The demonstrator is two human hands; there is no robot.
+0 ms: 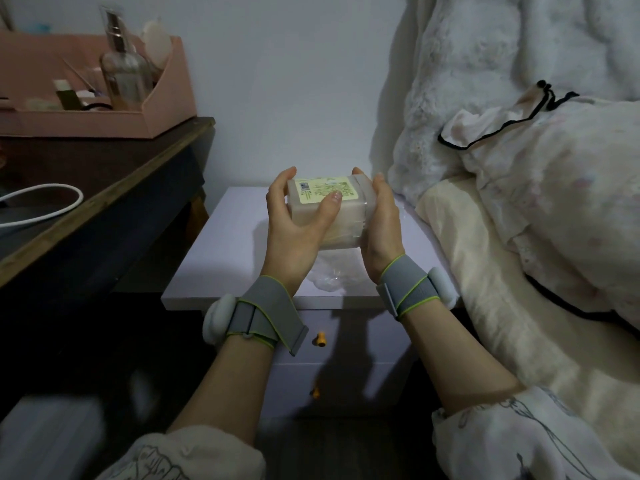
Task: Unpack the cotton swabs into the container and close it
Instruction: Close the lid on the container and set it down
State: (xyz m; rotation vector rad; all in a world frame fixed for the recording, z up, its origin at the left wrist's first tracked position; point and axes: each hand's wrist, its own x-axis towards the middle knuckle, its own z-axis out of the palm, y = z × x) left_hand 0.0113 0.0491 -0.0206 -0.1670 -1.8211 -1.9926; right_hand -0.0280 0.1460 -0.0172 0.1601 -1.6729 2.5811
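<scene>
Swab box held up in both hands over the nightstand

The left hand (294, 233) and right hand (379, 226) both clasp the box (325, 209), label side up, above the nightstand's (221, 251) middle; crumpled plastic wrap (329, 277) lies near its front edge. Whether it is sealed is unclear; next it likely needs opening or closing.

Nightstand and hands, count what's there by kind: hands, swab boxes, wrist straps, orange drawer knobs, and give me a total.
Hands: 2, the left hand and the right hand, both holding the box.
Swab boxes: 1, the box of cotton swabs with a yellow label, held above the nightstand.
Wrist straps: 2.
Orange drawer knobs: 2.
Total: 7
</scene>
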